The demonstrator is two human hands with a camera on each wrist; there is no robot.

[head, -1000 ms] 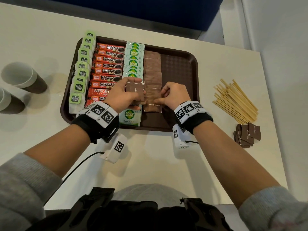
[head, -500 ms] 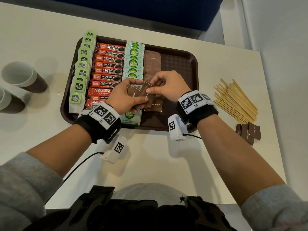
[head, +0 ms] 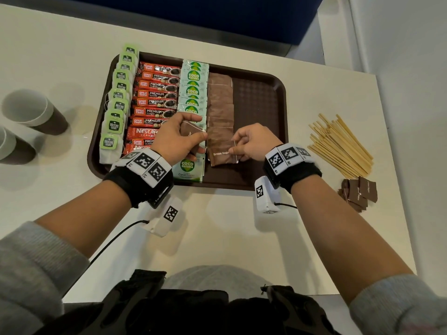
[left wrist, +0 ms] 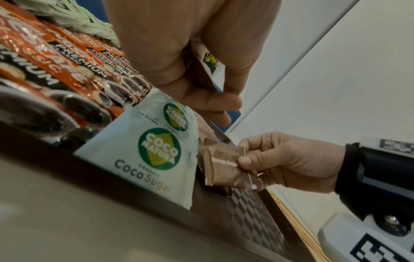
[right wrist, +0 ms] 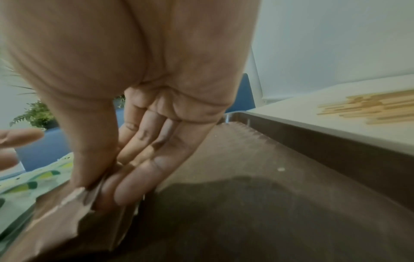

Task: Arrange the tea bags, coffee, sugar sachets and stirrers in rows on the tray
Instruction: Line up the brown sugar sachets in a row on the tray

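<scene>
Head view shows the pale worktop (head: pixel 217 238) carrying a brown tray (head: pixel 261 97). On the tray, from left to right, run rows of green-tagged tea bags (head: pixel 118 107), red coffee sticks (head: pixel 154 102), pale green coco sugar packets (head: pixel 193 88) and brown sugar sachets (head: pixel 220 107); the tray's right part is bare.

Half a second ago both hands met over the middle of the tray, the right hand pulling a sachet from the left hand's stack. Now they are apart. The right hand (head: pixel 251 143) has dropped to the near end of the brown row and pinches the right edge of a brown sachet (head: pixel 221 153) between thumb and fingers, the sachet lying at the row's end beside the nearest coco packet. The left wrist view shows that pinch (left wrist: pixel 244 161) on the sachet's edge. The left hand (head: pixel 174 139) holds a small stack of brown sachets (head: pixel 191 131) between thumb and curled fingers, above the coffee and coco rows, hiding the near parts of both.

Right of the tray lies a heap of wooden stirrers (head: pixel 341 146), and nearer, a small pile of loose brown sachets (head: pixel 360 192). Two paper cups (head: pixel 26 107) stand at the worktop's left edge.
</scene>
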